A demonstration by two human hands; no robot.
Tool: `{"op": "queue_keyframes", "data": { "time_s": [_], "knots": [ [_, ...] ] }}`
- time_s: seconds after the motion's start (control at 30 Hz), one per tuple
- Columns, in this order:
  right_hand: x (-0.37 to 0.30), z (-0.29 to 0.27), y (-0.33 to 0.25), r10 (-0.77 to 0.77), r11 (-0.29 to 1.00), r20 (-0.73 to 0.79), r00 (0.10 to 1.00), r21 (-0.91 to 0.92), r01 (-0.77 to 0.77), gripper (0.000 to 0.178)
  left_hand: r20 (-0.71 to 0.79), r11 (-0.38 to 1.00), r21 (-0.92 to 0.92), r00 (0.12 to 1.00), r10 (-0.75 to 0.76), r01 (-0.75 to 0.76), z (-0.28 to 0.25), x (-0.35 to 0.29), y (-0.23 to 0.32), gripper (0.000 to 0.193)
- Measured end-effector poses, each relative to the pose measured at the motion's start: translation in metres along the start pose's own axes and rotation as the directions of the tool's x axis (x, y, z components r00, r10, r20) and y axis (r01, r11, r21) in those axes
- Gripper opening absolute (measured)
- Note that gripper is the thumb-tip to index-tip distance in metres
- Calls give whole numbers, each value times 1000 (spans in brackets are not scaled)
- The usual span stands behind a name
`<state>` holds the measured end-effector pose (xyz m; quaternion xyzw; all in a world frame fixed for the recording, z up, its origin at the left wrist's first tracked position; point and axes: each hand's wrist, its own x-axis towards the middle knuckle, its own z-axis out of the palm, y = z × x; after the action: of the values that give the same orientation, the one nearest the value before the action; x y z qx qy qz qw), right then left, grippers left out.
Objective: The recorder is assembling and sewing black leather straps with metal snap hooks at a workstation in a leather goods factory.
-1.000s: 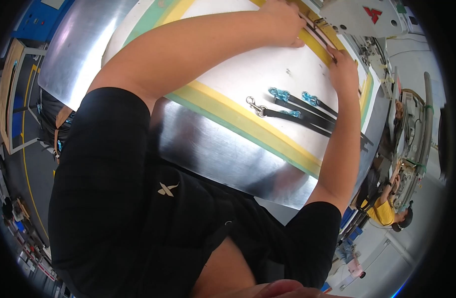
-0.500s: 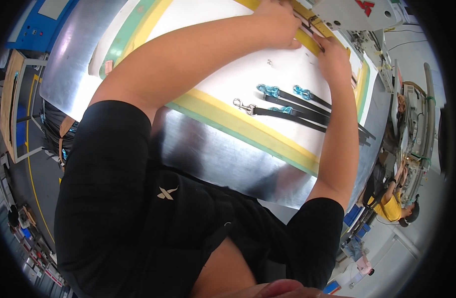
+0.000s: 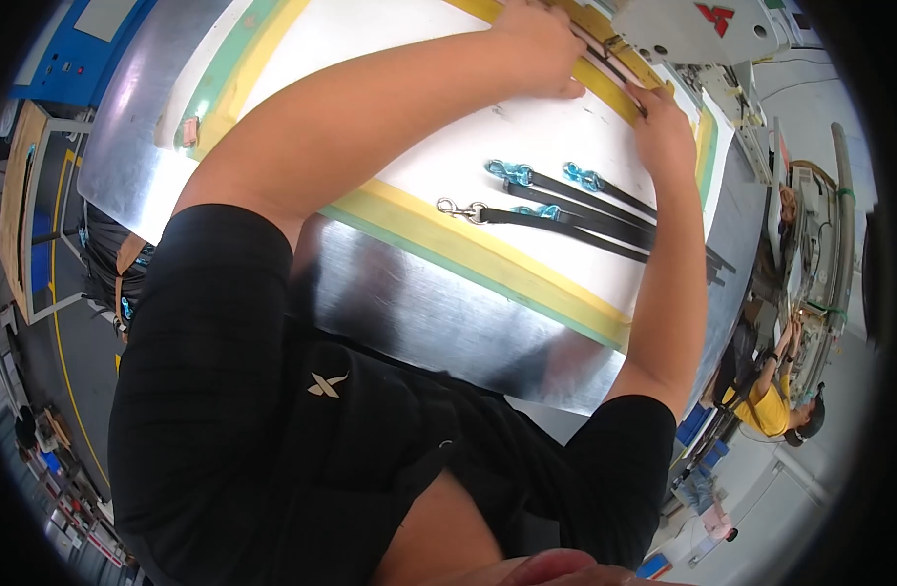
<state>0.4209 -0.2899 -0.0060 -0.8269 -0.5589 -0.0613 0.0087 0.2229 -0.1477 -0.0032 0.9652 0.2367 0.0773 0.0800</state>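
Observation:
A thin black strap point(image 3: 607, 62) lies along a slot in the yellow-edged white sheet point(image 3: 399, 107), running between my two hands. At its far left end my left hand point(image 3: 538, 49) bends over it with curled fingers; the fingertips are partly hidden, and the thumb rests on the yellow border. My right hand point(image 3: 663, 122) pinches the strap's nearer end. Below the hands, several black straps with metal clips lie on the sheet. One carries a silver snap hook point(image 3: 460, 210); others have hooks in blue film, such as a blue-wrapped hook point(image 3: 508, 174).
A white sewing machine head point(image 3: 697, 29) stands just past my hands. The shiny metal table point(image 3: 448, 293) extends under the sheet. A blue cabinet point(image 3: 72, 49) is at the far left, a wooden-topped rack point(image 3: 28, 195) below it. A person in yellow point(image 3: 766, 405) works at the right.
The sheet has slid a little to the left, carrying the clipped straps with it. My right hand has shifted slightly right and down; the left hand has barely moved.

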Motion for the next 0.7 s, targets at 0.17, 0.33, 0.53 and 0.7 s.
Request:
{"op": "queue_keyframes", "data": {
  "time_s": [0.17,0.33,0.53,0.7],
  "knots": [
    [5,-2,-10,-9,999,6,1000,-38,9,48,-82,989,149,996,33,-21,26,12,7,58],
    [2,-6,-15,0,999,1,1000,-32,0,47,-160,990,140,987,27,-4,29,7,20,58],
    [-3,-4,6,-8,999,5,1000,-51,8,46,-10,988,157,1000,11,-9,20,14,24,59],
    [-9,-6,18,9,1000,-7,1000,0,-9,43,-112,993,103,992,61,-49,30,12,23,56]
  ]
}}
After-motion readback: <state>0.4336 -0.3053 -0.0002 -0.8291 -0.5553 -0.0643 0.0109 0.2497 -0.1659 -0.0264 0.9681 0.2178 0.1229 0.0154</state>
